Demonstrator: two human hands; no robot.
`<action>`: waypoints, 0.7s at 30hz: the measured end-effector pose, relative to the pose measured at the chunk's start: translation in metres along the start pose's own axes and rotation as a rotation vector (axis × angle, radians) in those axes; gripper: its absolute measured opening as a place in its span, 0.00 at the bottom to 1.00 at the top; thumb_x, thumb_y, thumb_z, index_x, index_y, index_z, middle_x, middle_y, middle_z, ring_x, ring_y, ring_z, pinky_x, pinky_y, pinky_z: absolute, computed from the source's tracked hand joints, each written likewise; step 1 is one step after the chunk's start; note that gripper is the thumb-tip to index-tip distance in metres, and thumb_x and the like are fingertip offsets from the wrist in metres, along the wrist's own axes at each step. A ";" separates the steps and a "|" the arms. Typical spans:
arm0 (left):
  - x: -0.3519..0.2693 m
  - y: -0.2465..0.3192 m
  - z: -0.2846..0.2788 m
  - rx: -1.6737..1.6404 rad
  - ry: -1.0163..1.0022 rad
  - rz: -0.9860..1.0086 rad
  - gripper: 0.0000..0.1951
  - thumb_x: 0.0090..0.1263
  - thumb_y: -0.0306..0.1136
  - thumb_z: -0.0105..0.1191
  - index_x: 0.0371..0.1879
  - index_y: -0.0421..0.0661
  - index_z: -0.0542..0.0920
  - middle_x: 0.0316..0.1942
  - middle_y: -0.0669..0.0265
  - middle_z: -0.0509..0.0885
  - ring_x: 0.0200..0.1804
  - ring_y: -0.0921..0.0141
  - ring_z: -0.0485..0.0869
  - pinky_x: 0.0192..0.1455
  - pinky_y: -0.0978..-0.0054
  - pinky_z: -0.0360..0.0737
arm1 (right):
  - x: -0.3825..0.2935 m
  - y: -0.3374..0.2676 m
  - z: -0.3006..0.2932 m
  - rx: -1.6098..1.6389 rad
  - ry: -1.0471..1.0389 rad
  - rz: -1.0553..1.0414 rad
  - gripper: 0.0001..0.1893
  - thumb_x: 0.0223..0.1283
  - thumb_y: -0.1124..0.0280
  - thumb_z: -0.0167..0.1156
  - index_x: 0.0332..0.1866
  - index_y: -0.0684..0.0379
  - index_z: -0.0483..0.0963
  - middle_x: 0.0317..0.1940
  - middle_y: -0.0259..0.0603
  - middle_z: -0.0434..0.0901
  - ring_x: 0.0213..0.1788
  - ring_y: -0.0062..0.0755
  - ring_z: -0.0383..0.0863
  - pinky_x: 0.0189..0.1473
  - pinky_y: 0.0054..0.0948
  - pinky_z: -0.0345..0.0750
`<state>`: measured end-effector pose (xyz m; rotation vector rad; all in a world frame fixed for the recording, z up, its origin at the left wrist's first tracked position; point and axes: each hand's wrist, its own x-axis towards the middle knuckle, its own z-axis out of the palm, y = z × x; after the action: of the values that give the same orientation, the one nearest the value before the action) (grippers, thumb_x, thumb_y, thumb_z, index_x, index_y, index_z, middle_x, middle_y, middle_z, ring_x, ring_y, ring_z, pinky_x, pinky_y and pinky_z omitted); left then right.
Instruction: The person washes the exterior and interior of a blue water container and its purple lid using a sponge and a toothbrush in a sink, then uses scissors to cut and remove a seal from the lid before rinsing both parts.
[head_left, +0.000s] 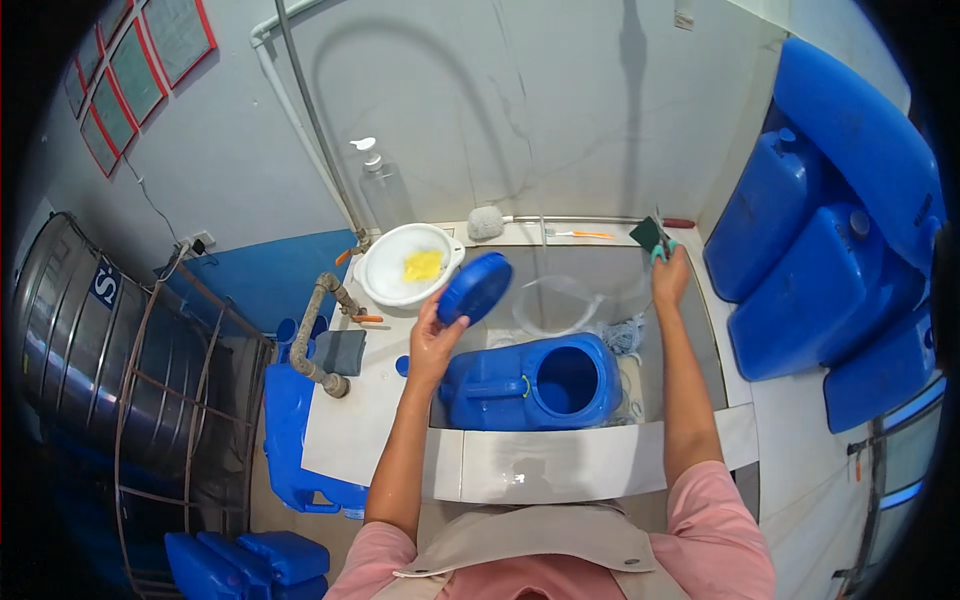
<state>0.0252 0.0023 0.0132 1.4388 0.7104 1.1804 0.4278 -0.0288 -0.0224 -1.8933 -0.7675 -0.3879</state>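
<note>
My left hand (435, 337) grips a round blue plastic screw lid (475, 288) by its edge, tilted above the sink's left side. Below it, a blue plastic jerrycan (487, 379) lies on its side in the grey sink (679, 367), its wide round mouth uncovered and facing up. My right hand (672, 279) is at the sink's back right corner, its fingers at the teal handles of a pair of scissors (663, 244). Beside the blades is a dark green scouring pad (643, 234). Whether the fingers are closed on either one is unclear.
A white basin (365, 281) with suds and a yellow cloth (423, 265) stands left, near a pump bottle (382, 187) and pipe taps (304, 352). A long-handled brush (487, 223) and orange toothbrush (592, 235) lie on the back ledge. Blue jerrycans (806, 292) stand right.
</note>
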 end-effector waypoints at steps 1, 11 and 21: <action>-0.001 0.006 -0.012 -0.075 0.089 -0.008 0.17 0.61 0.23 0.57 0.49 0.37 0.74 0.43 0.65 0.80 0.46 0.76 0.77 0.52 0.79 0.72 | -0.002 -0.003 -0.006 -0.162 -0.155 -0.051 0.14 0.51 0.69 0.60 0.38 0.66 0.69 0.29 0.56 0.78 0.35 0.57 0.79 0.37 0.45 0.73; 0.004 0.040 -0.080 -0.077 0.147 -0.025 0.18 0.61 0.25 0.56 0.50 0.37 0.71 0.45 0.62 0.79 0.46 0.75 0.77 0.52 0.77 0.73 | -0.101 -0.165 0.010 0.079 -1.403 -0.229 0.18 0.57 0.61 0.58 0.48 0.59 0.67 0.27 0.56 0.79 0.26 0.46 0.81 0.30 0.43 0.76; -0.027 0.051 -0.141 -0.266 0.415 -0.020 0.23 0.61 0.28 0.54 0.56 0.38 0.66 0.50 0.60 0.76 0.51 0.70 0.76 0.56 0.74 0.72 | -0.233 -0.258 0.159 0.207 -1.486 -0.900 0.11 0.53 0.64 0.54 0.35 0.59 0.78 0.30 0.52 0.80 0.34 0.50 0.80 0.39 0.44 0.75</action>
<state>-0.1238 0.0174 0.0428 0.9731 0.8100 1.5168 0.0722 0.1087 -0.0466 -1.2722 -2.5016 0.6916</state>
